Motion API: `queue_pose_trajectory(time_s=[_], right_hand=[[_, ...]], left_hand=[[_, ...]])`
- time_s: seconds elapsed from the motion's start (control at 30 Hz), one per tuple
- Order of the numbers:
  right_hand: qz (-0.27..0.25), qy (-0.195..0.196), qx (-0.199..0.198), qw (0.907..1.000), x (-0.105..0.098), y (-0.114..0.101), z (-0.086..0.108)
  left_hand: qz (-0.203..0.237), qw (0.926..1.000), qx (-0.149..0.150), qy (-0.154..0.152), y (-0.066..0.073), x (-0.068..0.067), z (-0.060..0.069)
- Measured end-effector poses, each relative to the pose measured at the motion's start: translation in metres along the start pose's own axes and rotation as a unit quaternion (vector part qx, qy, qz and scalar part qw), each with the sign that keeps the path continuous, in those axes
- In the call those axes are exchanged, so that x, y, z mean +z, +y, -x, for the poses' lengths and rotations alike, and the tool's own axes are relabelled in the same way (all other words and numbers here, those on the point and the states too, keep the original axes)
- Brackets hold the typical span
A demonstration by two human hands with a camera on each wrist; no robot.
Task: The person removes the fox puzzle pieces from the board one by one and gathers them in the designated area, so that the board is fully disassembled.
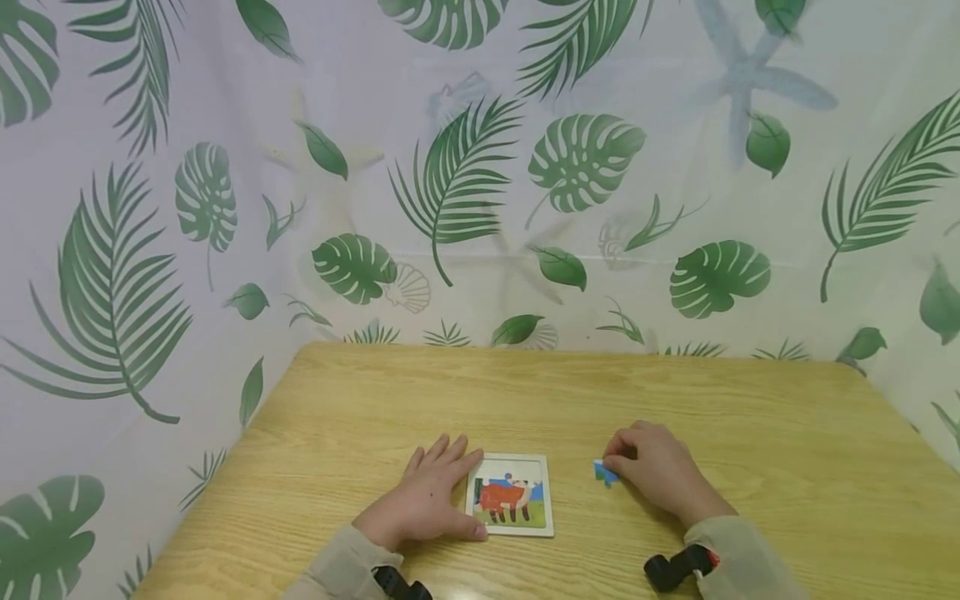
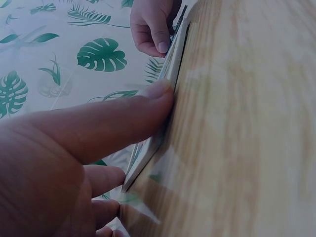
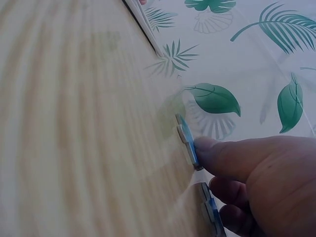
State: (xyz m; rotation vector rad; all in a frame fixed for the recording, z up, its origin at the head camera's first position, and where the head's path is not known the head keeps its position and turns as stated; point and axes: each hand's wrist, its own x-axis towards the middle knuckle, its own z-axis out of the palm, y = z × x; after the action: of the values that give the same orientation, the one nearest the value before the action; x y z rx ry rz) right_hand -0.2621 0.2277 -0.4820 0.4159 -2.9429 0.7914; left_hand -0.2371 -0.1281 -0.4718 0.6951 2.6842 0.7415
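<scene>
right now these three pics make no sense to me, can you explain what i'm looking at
No machine here: a person works with a bare left hand and right hand. The wide picture looks forward and down from the head; the two closer ones come from the left and right wrists, which wear small black cameras. On the table lies a puzzle tray, partly filled with an animal picture. The left hand, fingers spread, touches the tray. The right hand appears to pinch a blue-and-green piece; the right wrist view shows a second piece by that hand's curled fingers.

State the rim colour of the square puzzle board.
The board's rim is off-white, clearest in head view.
</scene>
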Motion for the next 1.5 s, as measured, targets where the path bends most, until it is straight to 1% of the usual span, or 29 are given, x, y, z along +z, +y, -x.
queue_pose_trajectory(time_s=[0.33, 0.6, 0.67, 0.87, 1.03, 1.13, 1.33, 1.5], right_hand=[[-0.02, -0.003, 0.006, 0.9998, -0.002, -0.001, 0.0], [-0.056, -0.004, 0.021, 0.9982, -0.005, -0.003, 0.001], [-0.062, -0.001, 0.024, 0.9978, -0.006, -0.005, 0.001], [-0.071, 0.009, 0.019, 0.9972, -0.006, -0.011, 0.0], [-0.073, 0.0, 0.02, 0.9972, -0.006, -0.019, -0.001], [-0.073, 0.001, 0.014, 0.9972, -0.005, -0.023, -0.001], [-0.069, 0.008, -0.012, 0.9975, -0.003, -0.027, -0.001], [-0.066, 0.008, -0.02, 0.9976, -0.001, -0.032, -0.001]], left_hand=[[0.005, 1.0, 0.002, -0.001, -0.003, 0.001, -0.002], [0.008, 0.9999, 0.007, -0.003, 0.0, -0.001, 0.0], [0.007, 1.0, 0.006, -0.003, 0.0, -0.001, 0.001], [0.004, 1.0, 0.002, -0.004, 0.001, -0.001, 0.0], [0.004, 1.0, 0.003, -0.004, 0.0, -0.001, -0.001], [0.007, 1.0, 0.004, -0.005, 0.001, -0.001, 0.0], [0.008, 0.9999, 0.006, -0.004, 0.002, -0.002, 0.001], [0.007, 0.9999, 0.008, -0.004, 0.002, -0.002, 0.0]])
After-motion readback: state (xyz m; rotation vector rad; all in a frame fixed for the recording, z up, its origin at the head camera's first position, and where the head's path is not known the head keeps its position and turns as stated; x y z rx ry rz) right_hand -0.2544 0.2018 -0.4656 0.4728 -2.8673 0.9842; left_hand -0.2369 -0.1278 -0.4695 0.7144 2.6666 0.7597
